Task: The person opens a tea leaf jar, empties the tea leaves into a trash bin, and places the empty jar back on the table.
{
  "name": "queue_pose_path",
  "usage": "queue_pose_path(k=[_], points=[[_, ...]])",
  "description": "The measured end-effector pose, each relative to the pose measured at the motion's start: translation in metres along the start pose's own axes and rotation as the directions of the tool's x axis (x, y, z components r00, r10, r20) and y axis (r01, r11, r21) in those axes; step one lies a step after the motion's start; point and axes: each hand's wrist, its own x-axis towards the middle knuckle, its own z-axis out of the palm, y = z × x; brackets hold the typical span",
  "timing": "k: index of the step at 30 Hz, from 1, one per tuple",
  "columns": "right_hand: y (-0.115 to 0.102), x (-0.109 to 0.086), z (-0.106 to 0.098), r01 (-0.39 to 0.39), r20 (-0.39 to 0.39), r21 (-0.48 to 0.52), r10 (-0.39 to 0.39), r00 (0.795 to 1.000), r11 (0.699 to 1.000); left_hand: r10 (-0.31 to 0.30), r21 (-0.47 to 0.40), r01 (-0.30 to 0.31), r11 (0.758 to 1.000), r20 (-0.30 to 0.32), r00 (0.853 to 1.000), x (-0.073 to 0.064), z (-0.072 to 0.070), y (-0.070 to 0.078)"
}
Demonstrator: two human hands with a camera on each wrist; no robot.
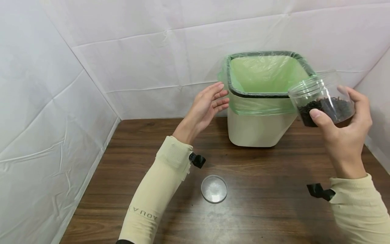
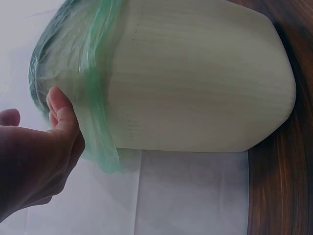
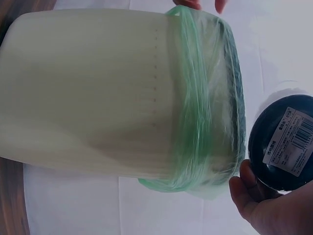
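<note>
Left sleeve [image 1: 155, 193], pale yellow, lettered, bottom of frame left of centre; right sleeve [image 1: 359, 206], matching, lower right corner.
Left hand [image 1: 204, 106], centre: fingers extended, slightly bent, holding nothing, just beside the bin's left rim; contact with the liner, I cannot tell.
Right hand [image 1: 348, 134], right of frame: fingers and thumb curled round one clear jar [image 1: 329, 86], tilted, open mouth towards the bin.
Bin [image 1: 259, 130], upper right of centre: cream, upright, green liner [image 1: 271, 73] folded over the rim.
Surface [image 1: 259, 210]: dark wood; one clear round lid [image 1: 214, 188], lying flat, lower centre.
Done: lid off, bin lined, jar at the rim.
Outstanding, I judge: pouring out; dark loose contents [image 1: 336, 106] lie inside the jar. Bin's floor hidden.
</note>
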Motion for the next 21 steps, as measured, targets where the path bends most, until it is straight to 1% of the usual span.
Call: queue_pose_path(k=[5,10,15,21], points=[[0.001,0.005,0.002,-0.004,-0.019,0.043,0.005,1.000,0.999,-0.007,0.003,0.007,1.000,-0.005,1.000,0.003,0.002,0.000],[0.000,0.008,0.004,-0.010,-0.018,0.089,0.012,1.000,0.996,-0.005,0.006,0.005,1.000,-0.009,1.000,0.006,0.002,0.001],[-0.004,0.012,0.006,-0.006,-0.010,0.089,0.006,1.000,0.996,-0.013,0.009,0.013,1.000,-0.013,1.000,0.008,0.003,0.002],[-0.010,0.018,0.008,-0.014,-0.006,-0.031,0.014,1.000,0.999,-0.026,0.022,0.027,0.999,-0.018,0.999,0.010,0.004,0.001]])
